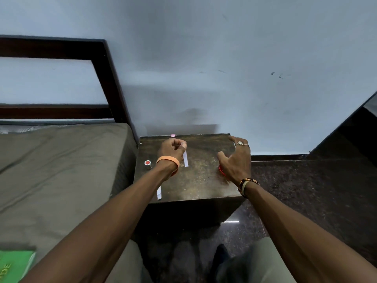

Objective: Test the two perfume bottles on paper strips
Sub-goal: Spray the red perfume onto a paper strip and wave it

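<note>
Currently the left grip is closed in a pinch on the top end of a white paper strip. The strip is held over the far middle of the table and hangs towards the table top; contact with the top cannot be told.

The right grip is spread apart, fingers extended, thumb out to the side, and nothing is clamped in it. It is placed over the right side of the table, with the fingertips near the far right corner. A red object is mostly hidden under its palm; what it is, and whether it is touched, cannot be told.

A small red-capped bottle is stood upright near the left edge of the table, just left of the left wrist. A small pink round top is seen at the far edge, just behind the left grip; its body is not visible. A second paper strip is laid at the front left edge and partly covered by the left forearm.

An orange wristband is worn on the left wrist, a dark patterned band on the right, and a ring on a right finger.

The table is set against a blue-grey wall, with a bed and its dark headboard tight on the left. A green book is laid on the bed at the near left. A dark speckled floor is seen on the right.
</note>
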Demonstrator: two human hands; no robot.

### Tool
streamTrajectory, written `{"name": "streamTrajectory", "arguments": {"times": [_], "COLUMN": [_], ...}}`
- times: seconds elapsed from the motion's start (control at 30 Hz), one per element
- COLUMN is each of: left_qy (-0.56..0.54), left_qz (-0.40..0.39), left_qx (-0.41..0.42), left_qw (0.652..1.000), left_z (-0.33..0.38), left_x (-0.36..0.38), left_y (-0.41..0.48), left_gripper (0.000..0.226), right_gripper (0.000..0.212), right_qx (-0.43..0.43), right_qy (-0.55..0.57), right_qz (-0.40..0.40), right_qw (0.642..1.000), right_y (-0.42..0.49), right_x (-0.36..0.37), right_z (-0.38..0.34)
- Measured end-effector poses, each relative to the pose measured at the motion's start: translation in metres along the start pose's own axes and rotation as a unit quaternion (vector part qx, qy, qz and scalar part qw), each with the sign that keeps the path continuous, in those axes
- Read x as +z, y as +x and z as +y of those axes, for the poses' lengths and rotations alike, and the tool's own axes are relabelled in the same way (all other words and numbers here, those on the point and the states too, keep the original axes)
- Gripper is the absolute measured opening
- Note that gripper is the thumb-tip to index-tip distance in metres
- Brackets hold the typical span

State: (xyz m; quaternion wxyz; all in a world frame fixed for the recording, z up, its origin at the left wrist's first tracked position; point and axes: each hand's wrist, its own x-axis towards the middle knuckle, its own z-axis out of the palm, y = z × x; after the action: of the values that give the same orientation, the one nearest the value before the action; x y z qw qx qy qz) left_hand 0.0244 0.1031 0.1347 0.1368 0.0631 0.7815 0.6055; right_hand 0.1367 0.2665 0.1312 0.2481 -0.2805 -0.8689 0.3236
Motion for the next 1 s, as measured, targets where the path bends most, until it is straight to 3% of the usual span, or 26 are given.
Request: {"name": "streamTrajectory", "arguments": {"times": [0.23,0.47,0.73,1.0], "left_qy": [-0.002,-0.003,0.015,-0.001], "left_qz": [0.081,0.147,0.170,0.140], "left_qx": [-0.003,-0.072,-0.141,-0.198], "left_qw": [0.997,0.987,0.975,0.970], "left_z": [-0.010,-0.050,-0.096,-0.132], "left_x": [-0.079,-0.130,-0.141,-0.121], "left_y": [0.001,0.014,0.027,0.051], "left_gripper": [0.013,0.010,0.011,0.005], "right_gripper": [0.050,0.049,0.045,0.041], "right_qx": [-0.071,-0.113,-0.103,-0.070], "right_qy": [-0.014,-0.016,-0.017,-0.037], "right_qz": [-0.059,-0.131,-0.215,-0.298], "right_qw": [0.996,0.985,0.971,0.951], "right_y": [-0.015,-0.021,-0.027,-0.026], "right_x": [0.037,0.087,0.149,0.205], "right_z": [-0.056,-0.090,-0.092,-0.076]}}
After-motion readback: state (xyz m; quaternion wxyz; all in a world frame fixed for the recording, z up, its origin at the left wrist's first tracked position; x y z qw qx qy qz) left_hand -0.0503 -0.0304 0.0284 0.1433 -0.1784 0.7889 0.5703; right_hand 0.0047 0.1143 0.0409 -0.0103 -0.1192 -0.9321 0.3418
